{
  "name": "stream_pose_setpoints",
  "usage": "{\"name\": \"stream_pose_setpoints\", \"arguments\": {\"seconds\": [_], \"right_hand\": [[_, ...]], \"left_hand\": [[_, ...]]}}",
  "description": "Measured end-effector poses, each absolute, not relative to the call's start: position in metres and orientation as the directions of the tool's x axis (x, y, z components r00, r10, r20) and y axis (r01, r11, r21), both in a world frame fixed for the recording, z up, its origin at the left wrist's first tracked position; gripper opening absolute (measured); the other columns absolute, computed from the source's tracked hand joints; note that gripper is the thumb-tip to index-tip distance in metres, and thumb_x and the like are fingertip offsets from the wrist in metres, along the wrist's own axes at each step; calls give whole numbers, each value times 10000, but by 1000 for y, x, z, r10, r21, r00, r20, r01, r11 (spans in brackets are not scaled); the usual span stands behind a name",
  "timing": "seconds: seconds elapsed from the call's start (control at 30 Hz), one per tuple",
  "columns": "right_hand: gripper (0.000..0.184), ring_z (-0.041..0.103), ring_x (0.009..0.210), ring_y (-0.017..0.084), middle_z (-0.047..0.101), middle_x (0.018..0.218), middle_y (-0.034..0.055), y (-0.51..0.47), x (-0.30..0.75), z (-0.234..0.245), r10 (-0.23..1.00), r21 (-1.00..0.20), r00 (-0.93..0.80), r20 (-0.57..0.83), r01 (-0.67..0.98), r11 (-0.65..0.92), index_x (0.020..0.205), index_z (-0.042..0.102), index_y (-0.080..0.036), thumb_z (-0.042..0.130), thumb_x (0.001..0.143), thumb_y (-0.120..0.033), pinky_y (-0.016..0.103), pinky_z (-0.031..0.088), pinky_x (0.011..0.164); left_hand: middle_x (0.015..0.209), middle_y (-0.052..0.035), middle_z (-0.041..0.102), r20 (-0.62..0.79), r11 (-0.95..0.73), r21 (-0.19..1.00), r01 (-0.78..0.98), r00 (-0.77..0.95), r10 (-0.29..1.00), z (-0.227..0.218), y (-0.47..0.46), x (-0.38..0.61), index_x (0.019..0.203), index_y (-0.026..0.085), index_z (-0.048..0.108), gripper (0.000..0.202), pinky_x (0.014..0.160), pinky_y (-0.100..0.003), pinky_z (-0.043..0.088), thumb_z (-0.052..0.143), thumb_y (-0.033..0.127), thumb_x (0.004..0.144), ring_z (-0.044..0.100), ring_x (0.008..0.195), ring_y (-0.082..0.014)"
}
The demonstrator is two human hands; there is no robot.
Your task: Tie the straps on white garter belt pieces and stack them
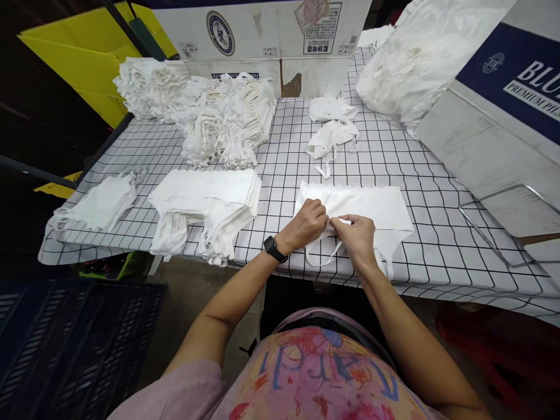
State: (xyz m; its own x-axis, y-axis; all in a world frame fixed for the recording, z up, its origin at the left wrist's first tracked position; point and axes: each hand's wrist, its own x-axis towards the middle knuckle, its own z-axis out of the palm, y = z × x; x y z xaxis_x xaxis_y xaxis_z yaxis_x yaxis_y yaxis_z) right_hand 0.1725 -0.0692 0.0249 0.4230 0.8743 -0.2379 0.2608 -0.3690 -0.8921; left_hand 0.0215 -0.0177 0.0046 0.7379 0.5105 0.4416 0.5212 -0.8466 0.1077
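A flat white cloth bag (371, 204) lies on the grid-patterned table (437, 233) in front of me, its strap looping over the front edge. My left hand (308, 224) rests on the bag's near edge, fingers curled and pinching the fabric. My right hand (356, 236) meets it from the right, fingertips pinched on the same edge. A black watch sits on my left wrist. To the left lies a neat stack of flattened white bags (210, 201) with straps hanging off the table.
A big heap of white bags (205, 111) sits at the back left, a small folded pile (102, 201) at the far left, two loose crumpled bags (330, 131) at centre back. Cardboard boxes (271, 29), a plastic sack (415, 58), a wire frame (503, 227) and a dark crate (65, 344) surround the table.
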Motion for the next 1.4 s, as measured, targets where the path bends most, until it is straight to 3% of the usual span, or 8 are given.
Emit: {"name": "stream_pose_setpoints", "arguments": {"seconds": [0.4, 0.63, 0.83, 0.97, 1.13, 1.23, 1.3, 1.4], "right_hand": [[201, 403, 469, 80, 516, 502, -28, -63, 180, 25, 833, -910, 368, -414, -130, -394, 521, 608, -172, 759, 617, -262, 246, 283, 441], [250, 467, 482, 64, 628, 626, 11, -77, 177, 31, 826, -855, 253, -504, -285, -434, 665, 723, -126, 825, 600, -345, 219, 309, 436], [382, 472, 436, 62, 664, 621, 29, -101, 166, 30, 843, -840, 157, -515, -285, -461, 664, 698, -134, 865, 635, -477, 218, 332, 435], [421, 584, 474, 112, 717, 664, 47, -121, 162, 28, 872, -865, 12, -489, -140, -482, 794, 729, -147, 778, 767, -565, 225, 393, 471], [367, 737, 657, 201, 758, 751, 50, -147, 178, 36, 917, -908, -143, -372, 260, -328, 831, 743, -181, 636, 931, -517, 285, 533, 621], [334, 743, 717, 216, 770, 813, 52, -147, 200, 40, 988, -882, -19, -153, 454, -128, 904, 765, -199, 591, 983, -473, 329, 576, 689], [312, 752, 945, 246, 784, 1054, 92, -139, 212, 37, 995, -807, 26, 99, 587, 65, 1075, 768, -199, 551, 1016, -416, 379, 598, 854], [365, 591, 1350, 273, 647, 1430, 130, -119, 218, 23, 937, -632, -172, 303, 700, 333, 1276, 713, -184, 456, 1057, -324, 455, 496, 1115]], "left_hand": [[814, -46, 669, 594, -870, 205, 448, 650, 475, 5, -21, 20, 798, 173, 619, 235, 811, -362, 512, 527, 109, 1004, 579, 863, -189], [826, -47, 688, 559, -816, 199, 543, 621, 550, 3, -21, 20, 844, 160, 660, 216, 851, -383, 474, 532, 137, 1017, 588, 880, -191], [843, -35, 711, 510, -817, 197, 542, 655, 557, 6, -23, 18, 852, 168, 670, 248, 884, -386, 455, 507, 158, 1039, 598, 900, -187], [930, -45, 729, 444, -820, 153, 552, 702, 556, 8, -26, 11, 958, 160, 692, 201, 902, -385, 447, 510, 91, 1007, 600, 948, -198], [1082, -78, 727, 371, -757, 89, 647, 684, 628, 11, -34, -10, 1142, 167, 683, 329, 963, -420, 447, 469, 0, 957, 594, 1060, -234], [1097, -90, 725, 363, -661, 94, 745, 592, 719, 12, -38, -22, 1156, 184, 692, 379, 936, -443, 457, 453, -13, 938, 596, 1067, -259], [1097, -94, 725, 361, -597, 119, 793, 526, 770, 12, -39, -26, 1148, 189, 702, 385, 899, -446, 461, 462, -12, 923, 599, 1057, -272], [1058, -86, 728, 352, -529, 148, 835, 456, 817, 10, -36, -27, 1075, 201, 723, 352, 875, -457, 452, 477, 4, 917, 594, 1028, -283]]}}
